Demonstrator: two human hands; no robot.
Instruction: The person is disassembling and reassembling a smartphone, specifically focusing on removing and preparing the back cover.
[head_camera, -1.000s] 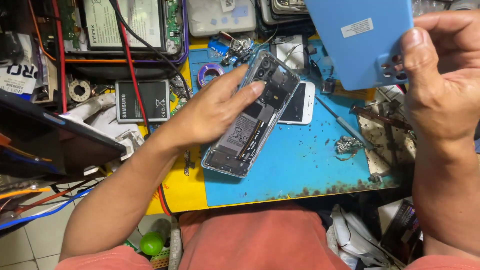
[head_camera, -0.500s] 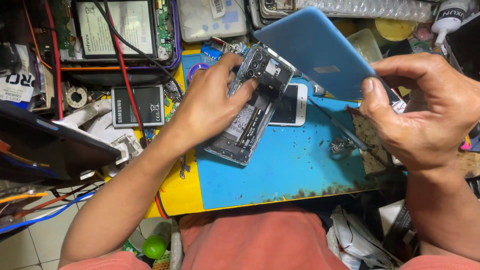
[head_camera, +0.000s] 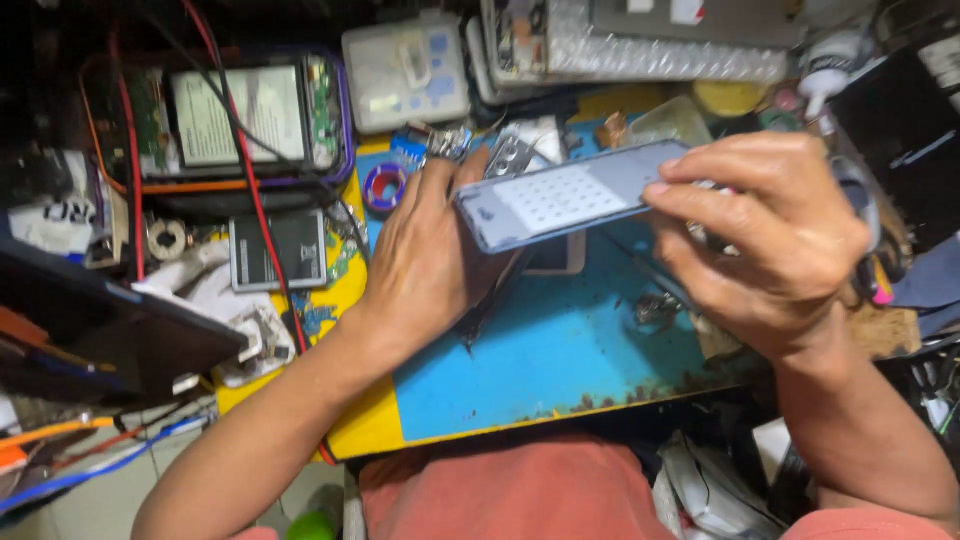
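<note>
**Seating the back cover on the opened phone**

The left hand (head_camera: 430, 255) lies over the opened phone (head_camera: 512, 158) on the blue work mat (head_camera: 560, 350), fingers curled around the phone's body so that most of it is hidden; only a metallic corner of the frame shows above the knuckles. The right hand (head_camera: 775, 240) pinches one end of the pale blue back cover (head_camera: 565, 195) between thumb and fingers, holding it nearly flat and just above the phone, with the far end touching or almost touching the left hand's fingertips. Both hands are closed on their own part.

To do this well, I judge that the cover should be lined up at one short edge first, then lowered evenly so that no clip is forced. The left hand should keep the phone from sliding on the mat, and its fingers need to clear the rim before the cover drops. A loose battery (head_camera: 278, 250) and a red cable (head_camera: 250, 190) lie well to the left on the cluttered bench (head_camera: 350, 290), away from the work.
</note>
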